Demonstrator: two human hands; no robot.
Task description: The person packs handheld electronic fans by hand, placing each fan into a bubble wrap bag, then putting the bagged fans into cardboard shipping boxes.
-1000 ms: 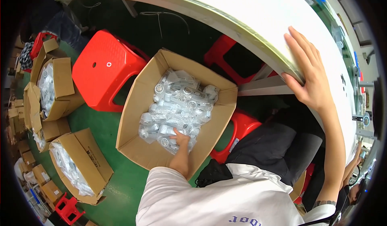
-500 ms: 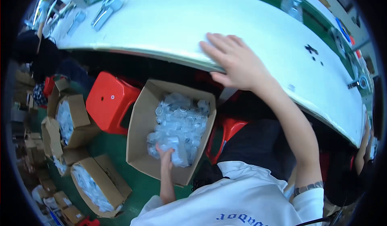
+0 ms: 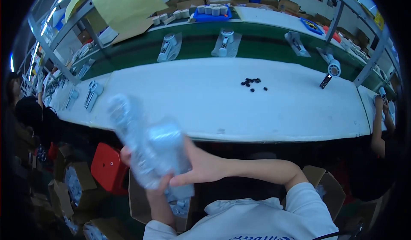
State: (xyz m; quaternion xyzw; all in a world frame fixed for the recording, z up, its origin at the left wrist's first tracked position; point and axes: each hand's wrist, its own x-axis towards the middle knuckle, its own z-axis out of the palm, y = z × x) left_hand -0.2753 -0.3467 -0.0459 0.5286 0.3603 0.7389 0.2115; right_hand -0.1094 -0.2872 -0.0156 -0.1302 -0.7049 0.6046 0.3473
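Clear plastic bags (image 3: 165,139) with pale, blue-tinted handheld devices in them, a round head and a handle on one, are lifted before the near table edge, blurred by motion. My left hand (image 3: 158,186) is closed round their lower part, fingertips showing at the bags' left side. From the right, my right hand (image 3: 201,165) grips the same bundle, its thumb in front and the other fingers hidden behind the plastic. How many devices are in the bundle I cannot tell. Below them, a cardboard box (image 3: 139,203) holds more bagged pieces, partly covered by my arms.
Several small black pieces (image 3: 250,82) lie on the white table (image 3: 184,90). An unbagged device (image 3: 333,70) rests at its far right. Bagged devices (image 3: 226,43) lie on the green belt (image 3: 195,47) beyond. A red stool (image 3: 109,167) stands left; people work at both sides.
My left hand has come up out of the box with the bagged devices. My right hand has left the table edge and taken hold of them too. The view has tilted up.
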